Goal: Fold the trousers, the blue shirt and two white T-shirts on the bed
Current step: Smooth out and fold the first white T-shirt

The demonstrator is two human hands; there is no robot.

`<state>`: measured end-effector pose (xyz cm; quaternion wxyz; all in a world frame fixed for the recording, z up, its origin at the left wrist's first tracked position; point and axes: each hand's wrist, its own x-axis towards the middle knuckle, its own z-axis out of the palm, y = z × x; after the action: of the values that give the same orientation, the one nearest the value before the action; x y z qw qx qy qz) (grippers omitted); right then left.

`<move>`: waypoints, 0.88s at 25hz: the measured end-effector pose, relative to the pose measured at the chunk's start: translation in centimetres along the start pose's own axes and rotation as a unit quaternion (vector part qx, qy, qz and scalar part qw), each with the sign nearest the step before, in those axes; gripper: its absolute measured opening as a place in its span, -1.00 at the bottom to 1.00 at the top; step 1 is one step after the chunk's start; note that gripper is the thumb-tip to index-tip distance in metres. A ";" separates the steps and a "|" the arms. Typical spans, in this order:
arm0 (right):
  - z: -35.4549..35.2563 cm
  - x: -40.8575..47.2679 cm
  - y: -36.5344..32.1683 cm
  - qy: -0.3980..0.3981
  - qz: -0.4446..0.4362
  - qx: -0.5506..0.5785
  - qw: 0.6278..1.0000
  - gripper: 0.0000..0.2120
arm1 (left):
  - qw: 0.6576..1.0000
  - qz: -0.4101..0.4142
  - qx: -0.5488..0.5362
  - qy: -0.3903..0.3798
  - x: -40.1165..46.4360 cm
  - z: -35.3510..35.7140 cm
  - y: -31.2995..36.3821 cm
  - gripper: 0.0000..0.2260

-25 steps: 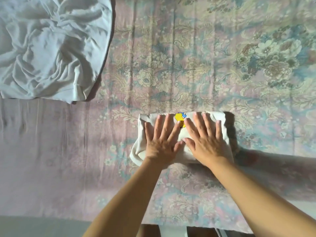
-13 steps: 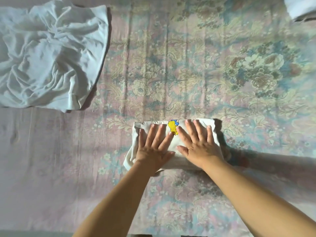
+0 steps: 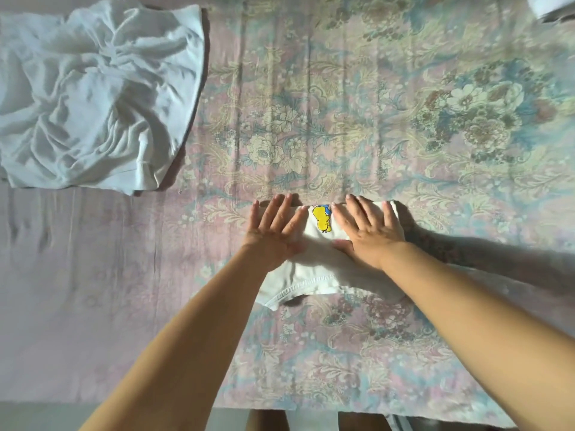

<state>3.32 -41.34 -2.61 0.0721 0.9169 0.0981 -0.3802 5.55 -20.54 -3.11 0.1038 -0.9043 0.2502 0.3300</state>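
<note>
Lying crumpled at the far left of the floral pink-and-blue bedsheet (image 3: 389, 126) is a rumpled unfolded white T-shirt (image 3: 93, 98), well apart from the hands; a white cloth corner (image 3: 550, 6) is cut off at the top right edge and cannot be identified. Near the middle, the folded white T-shirt with a yellow cartoon print (image 3: 314, 269) lies flat under both hands: left hand (image 3: 273, 234) and right hand (image 3: 370, 234) press it with straight, spread fingers, covering much of its far half
</note>
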 end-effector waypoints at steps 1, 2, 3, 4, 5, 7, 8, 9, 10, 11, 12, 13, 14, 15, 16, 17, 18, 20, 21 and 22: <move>-0.7 -0.3 -0.2 0.005 -0.005 -0.008 1.000 -0.40 | 1.000 0.004 -0.010 0.014 -0.3 -0.4 0.0 -0.39; -0.8 -0.7 -0.5 0.027 -0.013 -0.010 1.000 -0.38 | 0.999 0.013 -0.023 0.034 -0.6 -0.3 -0.1 -0.39; -0.6 -1.1 -0.9 0.070 -0.022 -0.002 0.997 -0.33 | 0.997 0.025 -0.050 0.061 -0.9 0.0 -0.3 -0.38; 0.5 -1.5 -1.4 0.147 -0.030 0.013 0.989 -0.24 | 0.991 0.026 -0.102 0.086 -1.4 0.3 -0.8 -0.35; 2.3 -1.9 -2.0 0.219 -0.026 0.014 0.975 -0.19 | 0.979 0.013 -0.171 0.109 -1.7 0.7 -1.3 -0.30; 5.2 -2.8 -3.3 0.248 -0.006 -0.020 0.969 -0.29 | 0.936 -0.047 -0.305 0.170 -2.0 1.4 -2.5 -0.28; 5.7 -3.3 -3.9 0.226 -0.008 -0.021 0.974 -0.34 | 0.910 -0.074 -0.355 0.199 -2.2 1.7 -2.9 -0.33; 6.8 -3.2 -4.5 0.247 -0.016 -0.011 0.969 -0.36 | 0.886 -0.098 -0.393 0.225 -2.5 1.8 -2.8 -0.41; 6.6 -3.0 -4.9 0.248 -0.011 -0.006 0.969 -0.38 | 0.858 -0.121 -0.439 0.239 -2.9 1.7 -2.3 -0.47; 6.9 -2.2 -4.9 0.261 -0.018 -0.008 0.965 -0.39 | 0.822 -0.148 -0.496 0.240 -3.5 1.3 -1.6 -0.51; 7.1 -2.2 -4.5 0.243 -0.018 0.001 0.970 -0.38 | 0.780 -0.183 -0.553 0.228 -4.1 0.7 -0.9 -0.52; 7.2 -2.2 -4.0 0.240 -0.012 0.004 0.971 -0.37 | 0.743 -0.221 -0.597 0.208 -4.6 0.3 -0.6 -0.52; 6.9 -2.9 -4.0 0.236 0.016 -0.003 0.972 -0.36 | 0.717 -0.253 -0.624 0.181 -5.0 0.0 -0.4 -0.55; 7.3 -3.7 -4.2 0.265 0.021 -0.013 0.964 -0.37 | 0.711 -0.273 -0.632 0.144 -5.1 0.0 -0.3 -0.63; 8.1 -4.5 -4.4 0.299 0.016 -0.017 0.954 -0.39 | 0.721 -0.280 -0.626 0.102 -5.4 -0.2 -0.3 -0.73; 8.6 -5.3 -4.5 0.306 -0.001 -0.008 0.952 -0.39 | 0.751 -0.275 -0.596 0.078 -5.7 -0.4 -0.3 -0.77; 8.5 -5.9 -4.2 0.305 -0.021 0.020 0.952 -0.36 | 0.781 -0.254 -0.566 0.069 -6.1 -0.7 -0.3 -0.76; 7.2 -5.9 -3.3 0.332 -0.064 0.130 0.932 -0.20 | 0.791 -0.216 -0.567 0.082 -6.6 -1.9 0.1 -0.75; 5.7 -6.2 -2.6 0.332 -0.054 0.245 0.909 -0.22 | 0.777 -0.198 -0.593 0.080 -6.8 -2.9 0.8 -0.74; 3.9 -7.0 -1.6 0.306 -0.003 0.369 0.878 -0.37 | 0.753 -0.171 -0.632 0.070 -6.8 -4.1 1.7 -0.72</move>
<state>-4.59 -41.46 -0.47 -0.3058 0.9474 -0.0295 -0.0895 2.44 -20.81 4.41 -0.4546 -0.8118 -0.1676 0.3259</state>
